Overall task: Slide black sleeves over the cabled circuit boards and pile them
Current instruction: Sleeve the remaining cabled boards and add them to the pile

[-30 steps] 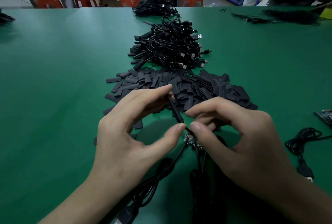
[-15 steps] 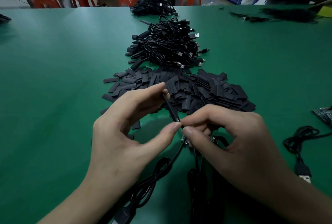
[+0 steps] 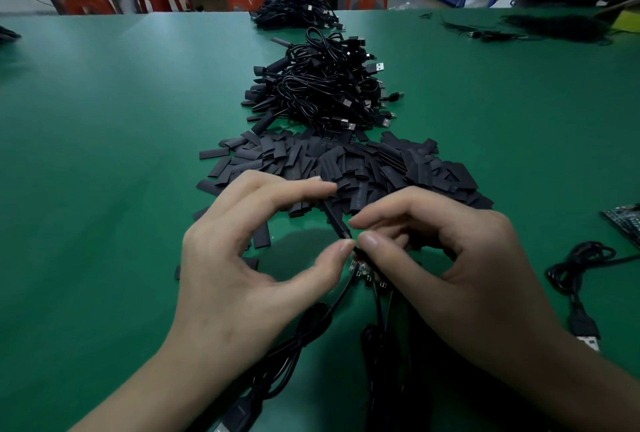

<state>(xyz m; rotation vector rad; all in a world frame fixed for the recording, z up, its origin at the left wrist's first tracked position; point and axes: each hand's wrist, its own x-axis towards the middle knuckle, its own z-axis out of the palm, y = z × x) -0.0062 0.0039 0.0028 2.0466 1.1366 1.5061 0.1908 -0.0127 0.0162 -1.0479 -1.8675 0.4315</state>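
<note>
The left hand and the right hand are brought together, thumb tips almost touching, above the green table. The left hand pinches one black sleeve between forefinger tip and thumb tip, and the sleeve runs obliquely between these two fingers. The right hand pinches the upper end of the circuit board between thumb and forefinger, at the lower mouth of the sleeve. The remaining right fingers are curled beneath. The exposed part of the board, with small components, lies just below the two thumbs. Its black cable runs back between the wrists toward the person. Directly beyond the fingertips lies the heap of loose sleeves, touching the table. Farther beyond the heap stands the pile of sleeved cables. To the right of the right hand, well apart, lies a coiled spare cable with its USB plug beside the right forearm.
</note>
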